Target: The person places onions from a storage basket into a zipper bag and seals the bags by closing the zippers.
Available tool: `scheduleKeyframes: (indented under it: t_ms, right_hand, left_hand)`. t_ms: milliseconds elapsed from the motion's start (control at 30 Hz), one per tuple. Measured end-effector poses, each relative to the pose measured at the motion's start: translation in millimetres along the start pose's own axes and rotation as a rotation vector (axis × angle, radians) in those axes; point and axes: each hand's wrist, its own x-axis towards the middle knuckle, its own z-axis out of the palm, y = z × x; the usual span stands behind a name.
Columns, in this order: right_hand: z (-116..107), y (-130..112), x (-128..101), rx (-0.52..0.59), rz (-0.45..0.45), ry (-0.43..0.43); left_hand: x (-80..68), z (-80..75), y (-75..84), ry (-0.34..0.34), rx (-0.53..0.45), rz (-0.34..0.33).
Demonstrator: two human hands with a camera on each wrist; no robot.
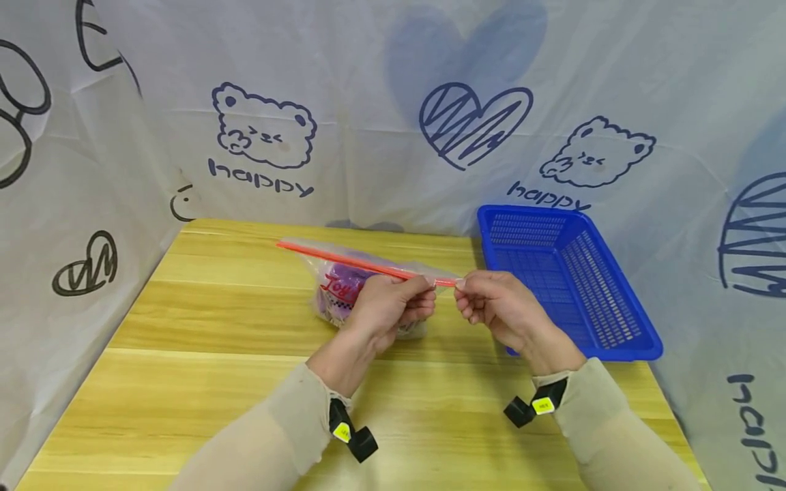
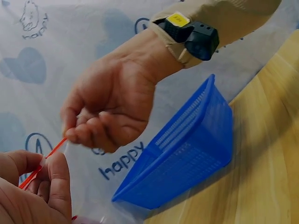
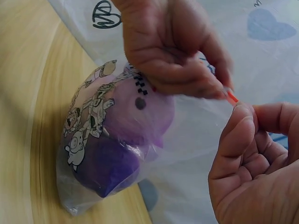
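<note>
A clear zip bag (image 3: 70,186) with printed cartoon figures stands on the wooden table, a purple plush-looking thing (image 3: 107,163) inside it. Along its top runs a red zip strip (image 1: 344,258), slanting down to the right in the head view. My left hand (image 1: 393,303) pinches the strip between thumb and fingers near its right part. At the strip's right end, my right hand (image 1: 500,307) pinches the tip, a short way from the left hand. The left forearm and hand hide part of the bag in the head view.
A blue plastic basket (image 1: 651,344) with slotted walls sits at the right of the wooden table (image 1: 202,389), just beyond my right hand. White cloth (image 1: 368,88) printed with bears and hearts hangs behind and at both sides.
</note>
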Motion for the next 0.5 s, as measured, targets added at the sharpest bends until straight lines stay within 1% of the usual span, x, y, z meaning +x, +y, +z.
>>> scheduleKeyframes:
  t_ms: [100,200,333,500]
  right_hand:
    - [-2,1,1,0.026,0.005,0.004]
    - [-3,2,2,0.065,0.03,-0.021]
    - [-3,4,2,0.102,0.072,-0.068]
    - [-1,6,0,0.123,0.063,-0.075]
  left_hand:
    - [-0.6,-6.7,2.9,-0.006,-0.032,-0.016]
    - [-1.9,-10.6,6.4,-0.024,-0.057,-0.042]
    - [-1.9,-12.1,7.2,-0.035,-0.048,-0.055]
    - [0.3,-13.1,7.5,-0.066,-0.035,-0.075]
